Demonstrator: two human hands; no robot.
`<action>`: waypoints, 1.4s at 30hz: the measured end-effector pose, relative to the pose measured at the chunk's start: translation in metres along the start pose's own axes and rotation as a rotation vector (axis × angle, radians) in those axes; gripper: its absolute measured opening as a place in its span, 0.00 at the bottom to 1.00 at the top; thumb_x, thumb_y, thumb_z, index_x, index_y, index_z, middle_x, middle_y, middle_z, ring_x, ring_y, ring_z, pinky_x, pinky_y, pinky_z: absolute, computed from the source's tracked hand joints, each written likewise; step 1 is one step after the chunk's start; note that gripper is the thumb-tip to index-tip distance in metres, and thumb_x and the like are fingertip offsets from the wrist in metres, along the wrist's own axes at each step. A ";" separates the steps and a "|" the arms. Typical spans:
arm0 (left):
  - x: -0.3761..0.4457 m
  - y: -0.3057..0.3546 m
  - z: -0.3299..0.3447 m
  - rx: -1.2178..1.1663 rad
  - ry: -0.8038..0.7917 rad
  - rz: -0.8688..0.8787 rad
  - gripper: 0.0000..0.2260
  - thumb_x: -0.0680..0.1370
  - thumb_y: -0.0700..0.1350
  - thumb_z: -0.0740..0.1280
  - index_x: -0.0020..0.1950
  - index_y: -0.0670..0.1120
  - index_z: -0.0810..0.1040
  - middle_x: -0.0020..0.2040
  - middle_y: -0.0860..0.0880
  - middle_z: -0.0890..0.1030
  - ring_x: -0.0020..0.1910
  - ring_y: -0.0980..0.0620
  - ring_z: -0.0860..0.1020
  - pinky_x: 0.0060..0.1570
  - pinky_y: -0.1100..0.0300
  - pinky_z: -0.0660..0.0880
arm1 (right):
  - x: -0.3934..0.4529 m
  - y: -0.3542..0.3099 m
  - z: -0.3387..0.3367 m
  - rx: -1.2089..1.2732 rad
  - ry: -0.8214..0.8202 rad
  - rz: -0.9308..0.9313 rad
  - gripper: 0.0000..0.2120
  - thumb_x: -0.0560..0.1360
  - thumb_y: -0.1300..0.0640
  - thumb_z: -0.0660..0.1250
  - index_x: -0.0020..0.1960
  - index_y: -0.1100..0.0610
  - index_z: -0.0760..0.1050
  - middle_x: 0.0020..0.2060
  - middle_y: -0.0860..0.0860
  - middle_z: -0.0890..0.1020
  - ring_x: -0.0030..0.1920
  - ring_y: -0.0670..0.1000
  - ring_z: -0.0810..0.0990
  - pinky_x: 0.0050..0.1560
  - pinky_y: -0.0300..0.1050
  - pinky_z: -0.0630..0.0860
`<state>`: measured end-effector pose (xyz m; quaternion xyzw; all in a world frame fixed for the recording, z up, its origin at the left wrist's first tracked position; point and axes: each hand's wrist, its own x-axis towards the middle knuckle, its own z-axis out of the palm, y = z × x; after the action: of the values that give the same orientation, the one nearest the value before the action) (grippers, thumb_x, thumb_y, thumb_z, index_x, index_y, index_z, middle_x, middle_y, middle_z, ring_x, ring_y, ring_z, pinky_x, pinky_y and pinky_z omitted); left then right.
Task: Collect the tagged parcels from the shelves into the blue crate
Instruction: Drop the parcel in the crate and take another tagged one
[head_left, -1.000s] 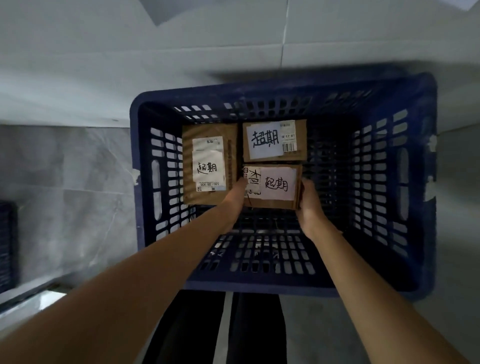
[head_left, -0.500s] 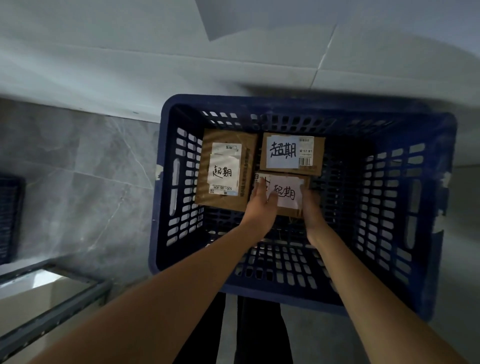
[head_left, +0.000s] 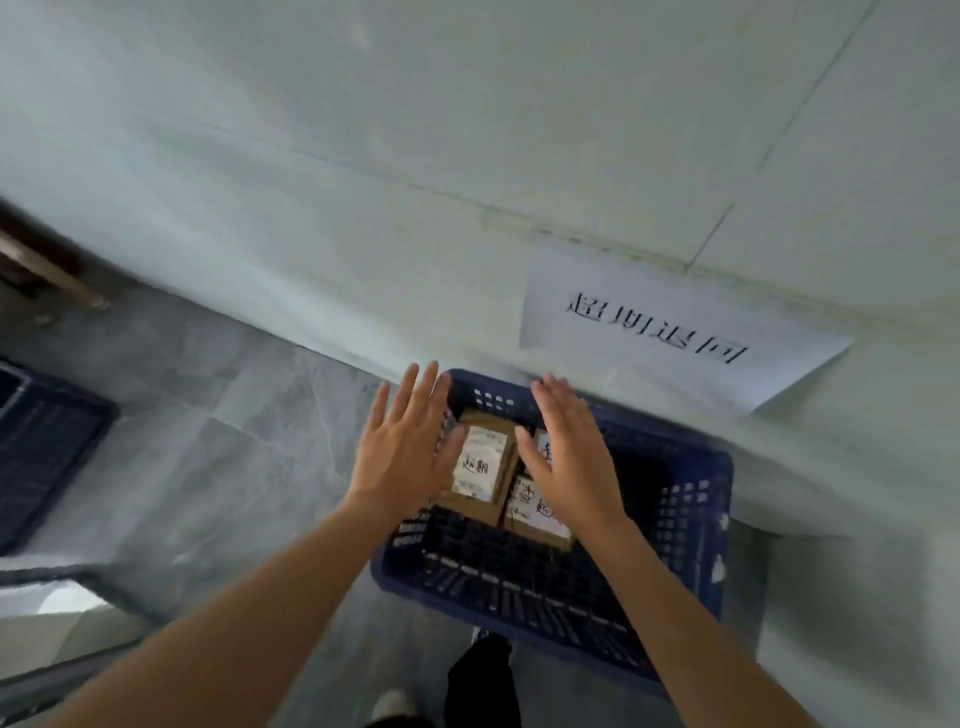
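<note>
Hovering above the blue crate (head_left: 696, 525), both your hands are spread flat, fingers straight and holding nothing. Your left hand (head_left: 402, 449) sits over the crate's left rim; your right hand (head_left: 569, 457) sits over the middle of the crate, covering part of the parcels.

Parcels lie below and between your palms, on the crate floor toward the far wall side. Count: 3 cardboard parcels, each with a white tag. The left parcel (head_left: 480, 467) has its long axis running away from you, tilted slightly right. The near-right parcel (head_left: 535, 512) lies just beside it, touching or nearly so; can't tell which. The far-right parcel (head_left: 543, 444) is mostly hidden under your right hand, only a sliver shows.

Left fingers (head_left: 415, 395) point away toward the wall (head_left: 415, 156); the left parcel is just right of that thumb. Right hand is nearer the 2 right-side parcels.

Judgement: parcels look settled in the crate, nothing gripped, so next move likely goes elsewhere for more.

Also visible: 1 paper sign (head_left: 670, 332) on the wall, 1 dark crate (head_left: 41, 457) far left on the floor (head_left: 208, 441).
</note>
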<state>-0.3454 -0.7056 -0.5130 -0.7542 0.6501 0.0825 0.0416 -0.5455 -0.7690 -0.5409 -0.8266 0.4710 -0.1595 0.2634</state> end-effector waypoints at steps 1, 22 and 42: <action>-0.004 -0.016 -0.023 0.010 0.035 -0.018 0.31 0.80 0.60 0.41 0.79 0.45 0.52 0.79 0.46 0.53 0.78 0.47 0.48 0.76 0.46 0.49 | 0.014 -0.025 -0.013 -0.016 0.019 -0.057 0.29 0.82 0.47 0.56 0.79 0.55 0.55 0.78 0.49 0.53 0.78 0.46 0.47 0.78 0.45 0.46; -0.463 -0.326 -0.313 0.286 0.584 -0.899 0.30 0.80 0.58 0.47 0.79 0.44 0.50 0.79 0.46 0.52 0.79 0.47 0.48 0.76 0.46 0.48 | -0.015 -0.692 -0.012 -0.051 0.008 -1.185 0.37 0.79 0.38 0.43 0.79 0.60 0.47 0.79 0.55 0.49 0.79 0.52 0.45 0.78 0.54 0.42; -0.881 -0.332 -0.278 0.435 0.515 -1.617 0.30 0.81 0.59 0.41 0.79 0.44 0.53 0.79 0.46 0.53 0.78 0.47 0.48 0.76 0.45 0.49 | -0.344 -0.964 0.095 0.313 -0.240 -1.826 0.33 0.81 0.41 0.45 0.79 0.60 0.50 0.79 0.55 0.52 0.79 0.52 0.47 0.78 0.52 0.43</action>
<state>-0.1221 0.1553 -0.0974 -0.9546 -0.0933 -0.2708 0.0822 -0.0014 -0.0423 -0.0583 -0.8427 -0.4183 -0.2797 0.1913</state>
